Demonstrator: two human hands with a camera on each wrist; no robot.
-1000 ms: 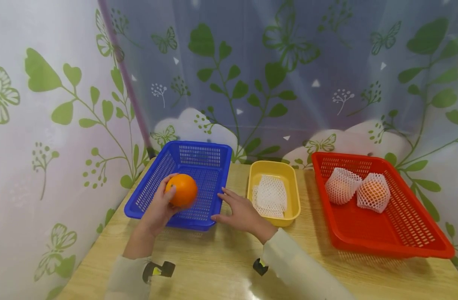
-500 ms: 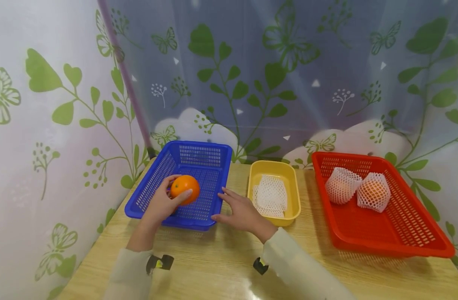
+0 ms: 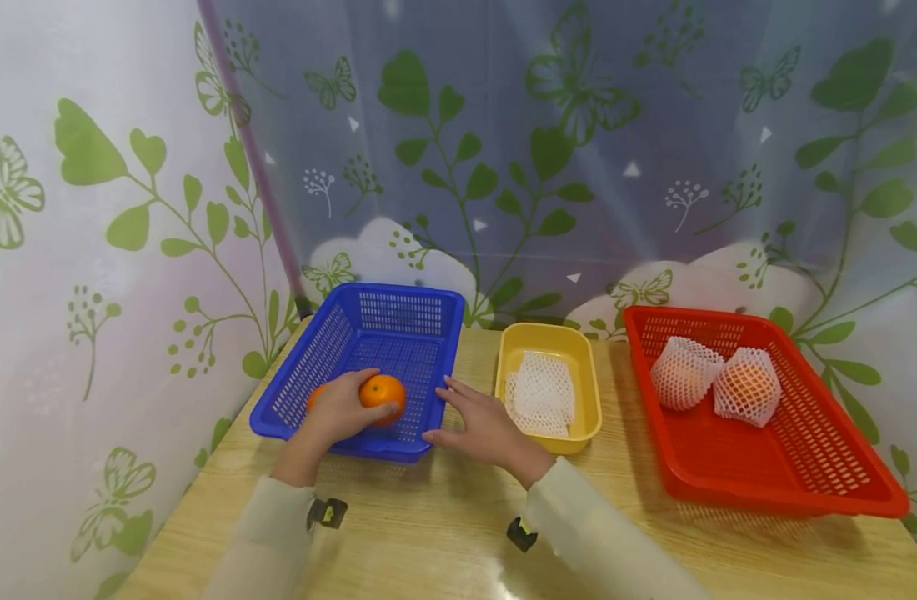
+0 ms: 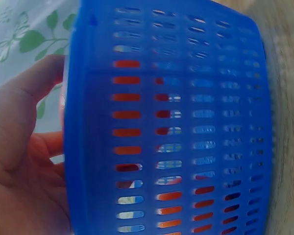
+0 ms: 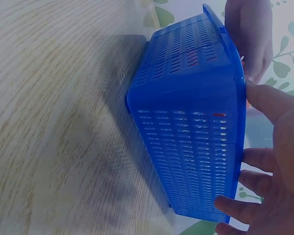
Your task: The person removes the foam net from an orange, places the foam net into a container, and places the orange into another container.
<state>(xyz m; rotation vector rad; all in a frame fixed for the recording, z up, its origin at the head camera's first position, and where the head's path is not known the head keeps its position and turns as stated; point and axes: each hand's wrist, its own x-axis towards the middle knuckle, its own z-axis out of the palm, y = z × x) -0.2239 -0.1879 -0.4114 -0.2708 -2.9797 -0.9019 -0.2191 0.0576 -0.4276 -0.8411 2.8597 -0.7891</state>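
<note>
My left hand [image 3: 346, 407] is low inside the blue basket [image 3: 406, 333], with fingers and thumb round an orange [image 3: 384, 397]. Another orange [image 3: 318, 395] peeks out on the far side of that hand, mostly hidden by it. Through the slots of the basket wall in the left wrist view, orange patches [image 4: 126, 115] show at two spots. My right hand [image 3: 479, 422] rests its thumb and fairly straight fingers on the basket's right rim [image 5: 239, 122].
Right of the blue basket stands a yellow tray [image 3: 588, 392] with white foam nets [image 3: 543, 392] in it. Farther right, a red basket [image 3: 721, 467] holds two fruits in foam nets [image 3: 748, 385]. A patterned curtain [image 3: 503, 167] hangs behind the wooden table [image 3: 428, 525].
My left hand has turned over the orange and brought it lower and nearer inside the blue basket. The second orange has come into sight. My right hand stays at the rim.
</note>
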